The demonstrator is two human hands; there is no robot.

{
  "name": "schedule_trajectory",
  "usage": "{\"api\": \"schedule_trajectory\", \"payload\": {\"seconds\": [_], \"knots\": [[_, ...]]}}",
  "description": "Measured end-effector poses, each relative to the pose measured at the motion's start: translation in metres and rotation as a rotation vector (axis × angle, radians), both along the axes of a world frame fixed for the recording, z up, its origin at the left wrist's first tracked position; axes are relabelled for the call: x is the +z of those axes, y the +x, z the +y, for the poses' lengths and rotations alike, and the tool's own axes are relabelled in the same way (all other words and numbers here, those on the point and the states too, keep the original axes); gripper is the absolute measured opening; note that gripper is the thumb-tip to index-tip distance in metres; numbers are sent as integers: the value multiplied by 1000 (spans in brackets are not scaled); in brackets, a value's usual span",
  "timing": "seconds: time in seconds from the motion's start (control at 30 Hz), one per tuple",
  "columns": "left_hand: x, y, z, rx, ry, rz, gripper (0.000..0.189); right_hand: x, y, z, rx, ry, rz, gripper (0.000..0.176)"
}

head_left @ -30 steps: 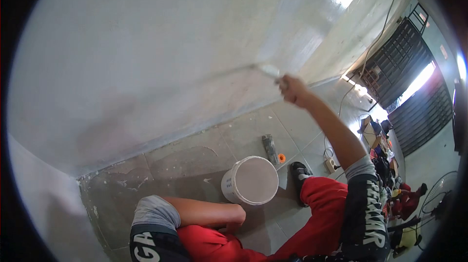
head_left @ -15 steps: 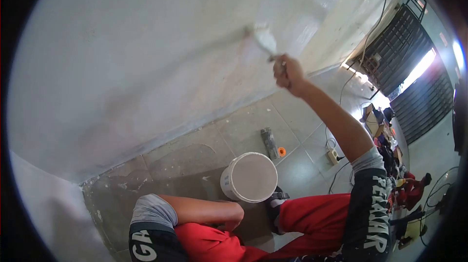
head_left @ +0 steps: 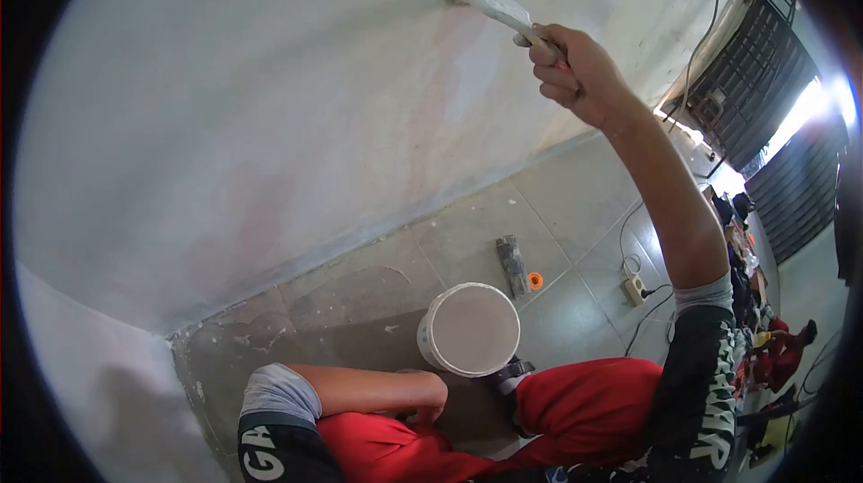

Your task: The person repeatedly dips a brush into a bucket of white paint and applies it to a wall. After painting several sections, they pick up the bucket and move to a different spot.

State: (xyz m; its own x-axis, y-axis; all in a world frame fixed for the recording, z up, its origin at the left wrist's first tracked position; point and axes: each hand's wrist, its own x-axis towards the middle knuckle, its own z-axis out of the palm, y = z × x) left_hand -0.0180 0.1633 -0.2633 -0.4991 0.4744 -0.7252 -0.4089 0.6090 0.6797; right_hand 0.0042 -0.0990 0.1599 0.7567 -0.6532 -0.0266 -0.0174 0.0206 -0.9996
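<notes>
Upper middle: right hand (head_left: 580, 74) grips the brush (head_left: 499, 8) by its handle, arm outstretched, apparently for reach; bristle tip seems to meet the wall (head_left: 342, 78). Left hand (head_left: 430, 396) near the lap, fingers partly hidden; open or closed, cannot tell. Bucket (head_left: 430, 350) stands upright at lower middle, between wall and legs, presumably for easy dipping.
</notes>
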Motion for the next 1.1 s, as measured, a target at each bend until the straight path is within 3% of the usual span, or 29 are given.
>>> {"api": "schedule_trajectory", "payload": {"seconds": [0.07,0.17,0.27,0.3,0.37,0.47,0.5,0.53,0.57,0.6,0.7,0.73,0.8,0.87,0.9,0.97,1.03,1.1], "knots": [[63,9,4,324,-152,-278,42,-30,-5,-5,16,19,-143,23],[1,16,17,443,-171,-269,38,-100,4,-16,-48,44,-141,19],[82,22,16,594,-183,-459,37,-177,3,-18,-95,142,9,18],[77,22,18,592,-177,-476,37,-190,0,-15,-92,153,-5,18],[60,21,22,624,-150,-545,35,-207,-9,-15,-17,284,283,19],[48,22,28,620,-121,-547,33,-214,-9,-46,38,235,348,13],[47,24,29,617,-116,-553,33,-194,-15,-52,199,-589,495,7],[46,25,29,619,-112,-557,32,-156,-12,-49,174,-457,455,19],[46,26,30,623,-106,-560,32,-133,-12,-68,244,-590,332,22],[45,27,31,627,-103,-563,31,-91,-14,-56,168,-588,271,23],[44,30,35,629,-75,-575,31,-8,-22,-46,-5,-408,-38,8],[44,30,35,629,-65,-576,30,13,-29,-39,78,-372,-177,10],[45,31,35,633,-56,-580,30,33,-33,-30,156,-329,-322,13],[44,32,37,629,-38,-584,30,34,-33,-29,-39,-228,-334,21],[43,30,38,620,-26,-590,30,18,-31,-36,-43,-219,-338,21],[42,31,38,604,-15,-592,31,-45,-13,-61,-161,-431,-213,23],[38,34,39,642,-8,-576,31,-116,-10,-67,-153,-88,-135,25],[40,35,34,682,-10,-557,32,-186,-14,-71,-165,-101,56,25]]}}
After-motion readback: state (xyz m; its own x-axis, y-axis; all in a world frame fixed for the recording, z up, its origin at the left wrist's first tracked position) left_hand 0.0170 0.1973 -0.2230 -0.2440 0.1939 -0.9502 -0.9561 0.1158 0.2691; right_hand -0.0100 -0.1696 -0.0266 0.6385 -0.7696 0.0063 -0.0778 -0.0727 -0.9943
